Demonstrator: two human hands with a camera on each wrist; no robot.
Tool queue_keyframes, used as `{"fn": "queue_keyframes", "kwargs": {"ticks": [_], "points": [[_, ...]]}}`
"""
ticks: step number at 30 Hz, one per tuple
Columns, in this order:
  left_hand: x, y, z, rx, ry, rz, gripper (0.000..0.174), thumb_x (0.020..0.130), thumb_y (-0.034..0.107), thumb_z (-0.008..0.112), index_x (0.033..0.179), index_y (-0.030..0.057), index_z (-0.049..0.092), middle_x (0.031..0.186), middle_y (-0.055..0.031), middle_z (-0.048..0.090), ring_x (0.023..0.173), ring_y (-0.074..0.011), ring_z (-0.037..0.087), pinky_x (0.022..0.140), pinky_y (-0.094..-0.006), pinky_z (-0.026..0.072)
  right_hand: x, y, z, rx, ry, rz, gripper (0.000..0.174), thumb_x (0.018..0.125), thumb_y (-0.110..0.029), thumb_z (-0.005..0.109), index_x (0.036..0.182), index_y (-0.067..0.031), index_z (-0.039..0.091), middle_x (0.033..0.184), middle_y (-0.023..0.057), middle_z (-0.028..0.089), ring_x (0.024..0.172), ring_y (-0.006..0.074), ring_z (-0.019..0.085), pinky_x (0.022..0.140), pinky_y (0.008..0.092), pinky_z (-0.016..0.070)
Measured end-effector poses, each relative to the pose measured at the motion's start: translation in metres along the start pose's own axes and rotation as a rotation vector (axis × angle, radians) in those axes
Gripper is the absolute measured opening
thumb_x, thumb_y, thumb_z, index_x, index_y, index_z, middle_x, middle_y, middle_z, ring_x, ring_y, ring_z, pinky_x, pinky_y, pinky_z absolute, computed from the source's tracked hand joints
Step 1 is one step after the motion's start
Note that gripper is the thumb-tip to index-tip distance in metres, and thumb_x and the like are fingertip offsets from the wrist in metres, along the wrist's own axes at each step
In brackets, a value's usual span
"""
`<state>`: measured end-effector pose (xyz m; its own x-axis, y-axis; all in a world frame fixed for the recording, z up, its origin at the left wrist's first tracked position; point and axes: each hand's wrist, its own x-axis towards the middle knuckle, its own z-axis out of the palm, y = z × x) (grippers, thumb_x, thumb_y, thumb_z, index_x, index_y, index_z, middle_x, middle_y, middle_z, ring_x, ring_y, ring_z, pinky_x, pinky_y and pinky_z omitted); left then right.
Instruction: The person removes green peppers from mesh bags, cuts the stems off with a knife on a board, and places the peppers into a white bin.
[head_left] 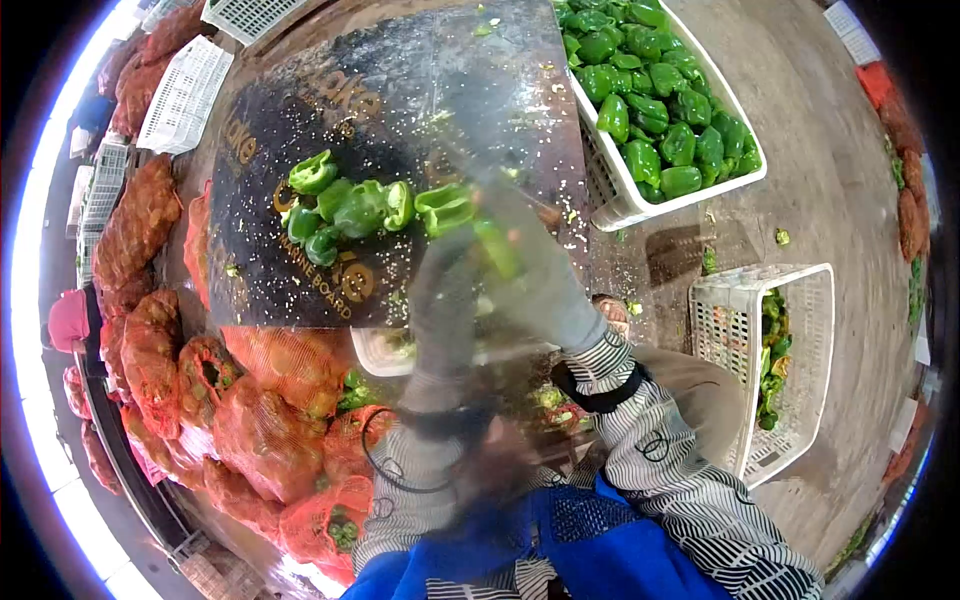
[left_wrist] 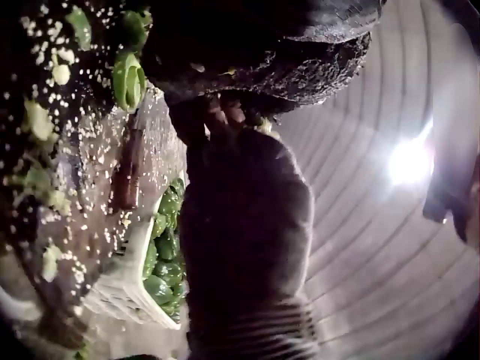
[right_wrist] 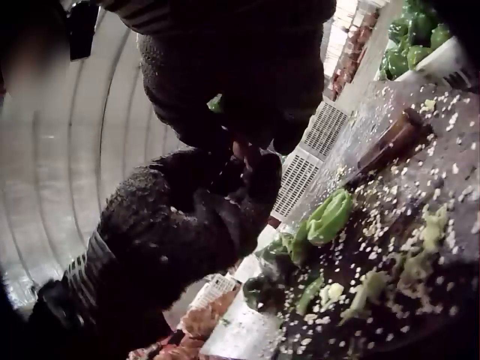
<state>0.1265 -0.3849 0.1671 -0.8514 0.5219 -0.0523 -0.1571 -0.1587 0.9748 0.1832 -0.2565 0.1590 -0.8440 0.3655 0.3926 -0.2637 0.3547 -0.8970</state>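
Both gloved hands meet over the near edge of the dark board, blurred in the head view. The right hand (head_left: 550,285) has a green pepper piece (head_left: 498,250) at its fingers; a bit of green also shows inside the curled right hand (right_wrist: 232,67) in the right wrist view. Close against it is the left hand (head_left: 445,290), its fingers bent in the right wrist view, where the left hand (right_wrist: 172,225) touches the right; what it grips is hidden. Cut green peppers (head_left: 360,208) lie in a row left of the hands, an opened one (head_left: 445,208) nearest.
The board (head_left: 400,90) bears scattered pale seeds and a brown strip-like object (right_wrist: 394,146). A white crate of whole peppers (head_left: 745,180) stands at the right, with another crate (head_left: 825,380) of scraps below it. Red mesh sacks (head_left: 270,430) fill the left.
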Motion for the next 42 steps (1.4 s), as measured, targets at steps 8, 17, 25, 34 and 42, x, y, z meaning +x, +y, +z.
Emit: {"fn": "queue_keyframes", "kwargs": {"ticks": [8,17,25,34,42], "points": [[0.02,-0.02,-0.019,0.481,-0.16,-0.042,0.038,0.091,0.016,0.065,0.124,-0.0002,0.055,0.113,-0.0101,0.064,0.1,-0.018,0.062,0.083,-0.029,0.052,-0.002,0.015,-0.003,-0.284,-0.358,0.236,0.093,0.07,0.003,0.06,0.152,-0.0081,0.017,0.144,0.0241,0.039,0.133,0.0384,0.04,0.111,0.0432,0.0342],[0.031,-0.01,-0.025,0.308,-0.25,-0.264,0.021,0.089,0.013,0.065,0.107,0.0012,0.063,0.09,-0.0047,0.065,0.073,-0.0112,0.06,0.064,-0.0266,0.0526,0.038,0.015,-0.03,0.024,-0.595,0.125,0.087,0.071,-0.01,0.064,0.149,-0.0062,0.026,0.144,0.023,0.039,0.133,0.0356,0.041,0.112,0.0395,0.0329],[0.048,0.033,-0.021,0.19,-0.44,-0.25,0.013,0.086,0.011,0.065,0.09,-0.0018,0.063,0.079,-0.0077,0.062,0.065,-0.0146,0.058,0.059,-0.0294,0.0492,0.112,0.011,-0.098,0.163,-0.595,0.617,0.069,0.074,-0.021,0.075,0.136,-0.0082,0.049,0.129,0.0155,0.057,0.11,0.0246,0.06,0.097,0.0376,0.0503],[0.053,-0.008,-0.082,1.215,0.066,0.039,0.017,0.081,0.013,0.072,0.094,0.0026,0.067,0.082,-0.0097,0.065,0.07,-0.0181,0.061,0.066,-0.0316,0.0508,0.221,0.24,-0.202,-1.415,-0.171,0.292,0.062,0.094,-0.055,0.044,0.147,-0.0249,0.032,0.151,0.0178,0.031,0.136,0.0327,0.035,0.109,0.0472,0.0352],[0.072,-0.014,-0.03,1.297,-0.082,-0.035,0.036,0.085,0.022,0.067,0.116,0.0067,0.059,0.111,-0.0183,0.06,0.097,-0.0364,0.062,0.082,-0.0409,0.0509,0.173,0.165,-0.132,-0.97,-0.047,0.285,0.056,0.093,-0.036,0.056,0.144,-0.0189,0.039,0.142,0.0164,0.046,0.129,0.0322,0.046,0.107,0.0423,0.0367]]}}
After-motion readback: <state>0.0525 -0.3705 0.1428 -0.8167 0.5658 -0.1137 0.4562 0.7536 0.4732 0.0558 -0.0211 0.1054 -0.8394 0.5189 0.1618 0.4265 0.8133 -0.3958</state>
